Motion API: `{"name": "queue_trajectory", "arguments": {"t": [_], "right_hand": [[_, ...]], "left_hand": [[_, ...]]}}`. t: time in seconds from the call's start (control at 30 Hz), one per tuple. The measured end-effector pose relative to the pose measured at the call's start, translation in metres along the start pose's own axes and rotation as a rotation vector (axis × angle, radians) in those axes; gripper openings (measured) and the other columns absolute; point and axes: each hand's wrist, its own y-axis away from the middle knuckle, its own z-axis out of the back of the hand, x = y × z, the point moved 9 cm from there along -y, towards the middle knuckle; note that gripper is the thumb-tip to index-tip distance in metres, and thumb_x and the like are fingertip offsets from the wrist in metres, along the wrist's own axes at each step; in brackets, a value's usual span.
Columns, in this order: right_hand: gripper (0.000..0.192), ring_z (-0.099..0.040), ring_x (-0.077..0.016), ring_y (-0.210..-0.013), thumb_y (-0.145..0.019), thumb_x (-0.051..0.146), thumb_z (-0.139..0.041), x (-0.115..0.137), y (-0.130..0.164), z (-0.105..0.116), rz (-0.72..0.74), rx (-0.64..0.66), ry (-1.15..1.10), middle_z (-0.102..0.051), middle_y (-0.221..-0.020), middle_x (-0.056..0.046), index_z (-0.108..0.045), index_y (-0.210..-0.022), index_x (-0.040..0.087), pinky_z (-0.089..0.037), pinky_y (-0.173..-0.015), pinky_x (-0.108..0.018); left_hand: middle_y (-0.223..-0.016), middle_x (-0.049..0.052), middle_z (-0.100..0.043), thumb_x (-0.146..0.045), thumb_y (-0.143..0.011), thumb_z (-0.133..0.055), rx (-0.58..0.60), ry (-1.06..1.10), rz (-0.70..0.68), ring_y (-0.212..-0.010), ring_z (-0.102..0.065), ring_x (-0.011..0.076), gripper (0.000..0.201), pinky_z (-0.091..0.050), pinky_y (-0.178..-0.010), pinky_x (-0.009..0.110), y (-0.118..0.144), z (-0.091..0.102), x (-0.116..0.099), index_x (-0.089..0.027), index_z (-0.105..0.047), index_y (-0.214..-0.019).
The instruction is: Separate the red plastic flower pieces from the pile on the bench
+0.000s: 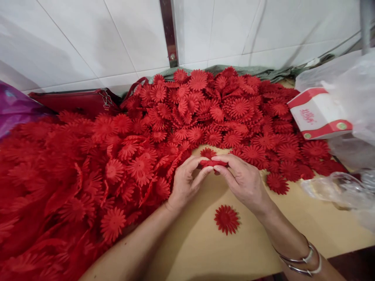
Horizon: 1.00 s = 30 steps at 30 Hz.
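Observation:
Between my two hands, above the pale tabletop, is a red flower-shaped petal piece (213, 164). The fingers and thumb of my left hand (189, 177) pinch its left side. My right hand (244, 179) grips the right side the same way, and the fingertips of both hands nearly meet. Fingers cover much of the piece, so I cannot tell how many layers it has. Another red petal piece (208, 152) lies just behind my fingertips. A single flat red flower piece (227, 219) rests on the table nearer to me, apart from both hands.
A large heap of red flower pieces (193, 101) spreads over the back and left of the table (196, 242). At the right stand a white-and-red box (319, 113) and clear plastic bags (357, 89). A red purse (73, 102) lies by the tiled wall (131, 35).

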Motion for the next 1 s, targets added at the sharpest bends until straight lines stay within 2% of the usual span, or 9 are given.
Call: {"name": "queue_trajectory", "arguments": {"t": [0.13, 0.2, 0.27, 0.37, 0.5, 0.63, 0.77, 0.9, 1.0], "right_hand": [[0.021, -0.070, -0.0231, -0.114, -0.101, 0.030, -0.054, -0.007, -0.001, -0.001, -0.048, -0.015, -0.059, -0.075, -0.118, -0.007, -0.065, -0.118, 0.026, -0.055, -0.101, -0.040], [0.020, -0.069, -0.0241, -0.115, -0.100, 0.032, -0.055, -0.011, -0.001, 0.000, -0.078, -0.040, -0.086, -0.074, -0.119, -0.009, -0.065, -0.117, 0.026, -0.055, -0.101, -0.041], [0.021, -0.069, -0.0240, -0.115, -0.100, 0.032, -0.057, -0.016, 0.000, 0.001, -0.106, -0.073, -0.120, -0.074, -0.119, -0.009, -0.064, -0.118, 0.025, -0.055, -0.101, -0.041], [0.022, -0.068, -0.0229, -0.117, -0.099, 0.031, -0.059, -0.017, 0.000, -0.001, -0.096, -0.081, -0.170, -0.072, -0.121, -0.009, -0.063, -0.120, 0.025, -0.054, -0.104, -0.041], [0.024, -0.063, -0.0234, -0.123, -0.096, 0.030, -0.063, -0.008, -0.003, -0.002, 0.001, -0.063, -0.142, -0.070, -0.123, -0.010, -0.064, -0.120, 0.025, -0.051, -0.108, -0.044], [0.027, -0.062, -0.0242, -0.122, -0.093, 0.029, -0.069, 0.000, -0.006, 0.008, 0.041, -0.129, -0.056, -0.067, -0.124, -0.010, -0.067, -0.119, 0.026, -0.049, -0.110, -0.045], [0.019, -0.066, -0.0219, -0.114, -0.092, 0.023, -0.070, 0.000, -0.006, 0.013, 0.033, -0.149, -0.037, -0.069, -0.116, -0.009, -0.072, -0.111, 0.026, -0.053, -0.105, -0.041], [0.011, -0.069, -0.0195, -0.102, -0.094, 0.019, -0.066, -0.003, -0.005, 0.016, 0.042, -0.186, -0.057, -0.071, -0.106, -0.006, -0.073, -0.099, 0.025, -0.057, -0.096, -0.038], [0.010, -0.069, -0.0191, -0.104, -0.092, 0.020, -0.068, -0.006, -0.006, 0.014, 0.033, -0.179, -0.099, -0.071, -0.107, -0.006, -0.073, -0.100, 0.024, -0.057, -0.096, -0.036]], "left_hand": [[-0.110, 0.008, -0.073, -0.030, -0.094, -0.067, -0.010, 0.073, 0.053, -0.096, -0.070, 0.0173, 0.025, -0.055, -0.088, 0.029, 0.000, -0.003, 0.008, -0.020, -0.065, -0.118], [-0.114, 0.007, -0.071, -0.031, -0.092, -0.070, -0.055, 0.155, 0.112, -0.091, -0.071, 0.0157, 0.037, -0.057, -0.084, 0.028, 0.002, -0.002, 0.015, -0.021, -0.058, -0.125], [-0.105, 0.006, -0.072, -0.033, -0.091, -0.071, -0.067, 0.209, 0.183, -0.084, -0.071, 0.0144, 0.033, -0.057, -0.079, 0.026, 0.003, -0.002, 0.021, -0.020, -0.060, -0.118], [-0.100, 0.006, -0.074, -0.035, -0.093, -0.068, -0.017, 0.224, 0.220, -0.089, -0.070, 0.0169, 0.021, -0.056, -0.085, 0.028, 0.004, -0.006, 0.022, -0.017, -0.067, -0.104], [-0.100, 0.006, -0.075, -0.035, -0.093, -0.067, -0.018, 0.313, 0.239, -0.090, -0.069, 0.0175, 0.020, -0.055, -0.086, 0.028, 0.004, -0.006, 0.023, -0.017, -0.069, -0.102], [-0.096, 0.005, -0.075, -0.036, -0.091, -0.070, -0.008, 0.376, 0.289, -0.088, -0.069, 0.0171, 0.020, -0.055, -0.084, 0.027, 0.004, -0.008, 0.027, -0.017, -0.071, -0.096], [-0.095, 0.004, -0.076, -0.035, -0.090, -0.071, 0.010, 0.445, 0.328, -0.085, -0.069, 0.0157, 0.019, -0.054, -0.081, 0.026, 0.006, -0.012, 0.029, -0.017, -0.073, -0.098], [-0.078, 0.000, -0.071, -0.034, -0.085, -0.077, 0.021, 0.496, 0.397, -0.069, -0.063, 0.0114, 0.020, -0.050, -0.068, 0.021, 0.010, -0.017, 0.031, -0.016, -0.073, -0.093], [-0.079, 0.000, -0.071, -0.033, -0.085, -0.077, 0.023, 0.565, 0.430, -0.070, -0.062, 0.0104, 0.019, -0.049, -0.069, 0.020, 0.010, -0.020, 0.031, -0.016, -0.073, -0.092]]}}
